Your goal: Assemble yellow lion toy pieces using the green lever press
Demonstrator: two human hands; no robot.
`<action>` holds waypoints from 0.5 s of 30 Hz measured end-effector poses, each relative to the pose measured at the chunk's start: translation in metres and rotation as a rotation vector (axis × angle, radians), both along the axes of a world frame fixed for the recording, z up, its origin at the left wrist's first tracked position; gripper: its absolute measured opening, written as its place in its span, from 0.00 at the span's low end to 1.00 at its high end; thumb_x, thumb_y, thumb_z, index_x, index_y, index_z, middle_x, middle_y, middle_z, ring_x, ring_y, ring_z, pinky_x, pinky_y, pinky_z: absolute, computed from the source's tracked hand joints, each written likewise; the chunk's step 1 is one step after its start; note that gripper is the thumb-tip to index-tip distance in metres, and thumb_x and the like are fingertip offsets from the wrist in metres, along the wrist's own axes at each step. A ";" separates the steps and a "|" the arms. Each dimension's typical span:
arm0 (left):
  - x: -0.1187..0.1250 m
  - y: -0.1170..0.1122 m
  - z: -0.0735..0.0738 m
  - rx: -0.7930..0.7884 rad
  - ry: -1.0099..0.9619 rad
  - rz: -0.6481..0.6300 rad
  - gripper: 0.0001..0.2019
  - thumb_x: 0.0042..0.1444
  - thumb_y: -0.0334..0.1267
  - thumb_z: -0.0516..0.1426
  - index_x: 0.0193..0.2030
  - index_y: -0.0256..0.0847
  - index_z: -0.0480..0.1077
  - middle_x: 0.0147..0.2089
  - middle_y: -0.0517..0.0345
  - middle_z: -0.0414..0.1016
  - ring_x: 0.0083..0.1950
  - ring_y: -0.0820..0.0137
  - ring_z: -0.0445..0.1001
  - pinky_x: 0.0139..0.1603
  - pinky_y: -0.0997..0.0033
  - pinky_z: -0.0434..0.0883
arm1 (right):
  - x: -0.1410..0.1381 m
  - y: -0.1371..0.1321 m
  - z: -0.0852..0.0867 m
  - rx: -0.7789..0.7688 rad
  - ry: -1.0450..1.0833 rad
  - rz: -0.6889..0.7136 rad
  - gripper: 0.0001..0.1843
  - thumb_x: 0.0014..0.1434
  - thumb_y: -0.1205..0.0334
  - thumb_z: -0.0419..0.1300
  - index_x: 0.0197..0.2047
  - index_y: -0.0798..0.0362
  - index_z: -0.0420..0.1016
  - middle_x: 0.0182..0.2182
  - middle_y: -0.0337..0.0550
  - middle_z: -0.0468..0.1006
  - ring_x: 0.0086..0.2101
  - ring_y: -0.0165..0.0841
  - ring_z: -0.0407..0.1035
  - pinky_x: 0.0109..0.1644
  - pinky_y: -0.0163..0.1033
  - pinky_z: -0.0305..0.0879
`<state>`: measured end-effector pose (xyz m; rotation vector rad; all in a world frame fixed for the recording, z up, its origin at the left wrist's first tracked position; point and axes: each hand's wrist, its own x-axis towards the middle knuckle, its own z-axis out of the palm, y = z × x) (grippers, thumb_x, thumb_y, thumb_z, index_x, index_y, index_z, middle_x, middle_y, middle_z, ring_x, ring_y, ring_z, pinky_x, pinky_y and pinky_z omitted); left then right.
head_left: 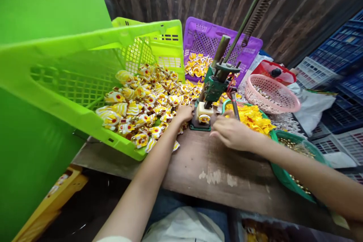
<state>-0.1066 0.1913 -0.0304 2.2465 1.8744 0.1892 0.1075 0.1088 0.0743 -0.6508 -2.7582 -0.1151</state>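
A green hand press point(214, 87) stands on the wooden table, its lever raised. In the cream block at its base sits a small yellow-and-white plastic piece point(204, 119). My left hand point(185, 113) is at the left side of the base, beside a heap of yellow-and-white pieces point(150, 102); its fingertips are hidden. To the right of the block, my right hand point(229, 133) has curled fingers, slightly blurred, and what they hold cannot be made out. Just behind that hand hangs the dark press handle point(235, 105).
A lime-green crate point(93, 41) lies tipped at left, spilling the heap. Behind stands a purple crate point(224, 26). At right are a green basket of yellow parts point(251, 119), a pink basket point(286, 98) and a green basin point(283, 174) with small brass-coloured parts.
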 end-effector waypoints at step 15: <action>0.005 0.000 0.000 -0.054 0.005 0.015 0.16 0.60 0.34 0.52 0.54 0.38 0.71 0.57 0.42 0.72 0.57 0.54 0.73 0.56 0.56 0.66 | -0.005 0.022 -0.052 0.205 0.064 -0.012 0.25 0.70 0.64 0.47 0.21 0.54 0.68 0.16 0.38 0.70 0.18 0.27 0.60 0.39 0.42 0.59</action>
